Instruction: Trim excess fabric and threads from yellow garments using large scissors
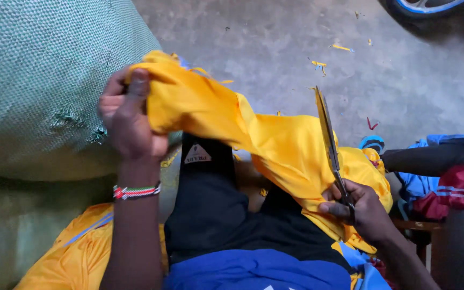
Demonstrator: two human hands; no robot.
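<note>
A yellow garment (275,139) stretches across my lap from upper left to lower right. My left hand (127,115) pinches its upper end and holds it up, fingers closed on the cloth. My right hand (358,207) grips the handles of a pair of metal scissors (328,139), whose blades point up and away, lying against the yellow cloth. Black trousers (210,204) and a blue shirt hem (253,271) show below. A beaded bracelet (135,191) circles my left wrist.
A large green woven sack (44,80) fills the left side. More yellow cloth (76,252) lies at lower left. Blue and red garments (452,182) are piled at right. Yellow scraps (320,64) dot the concrete floor. A tyre (430,8) sits at top right.
</note>
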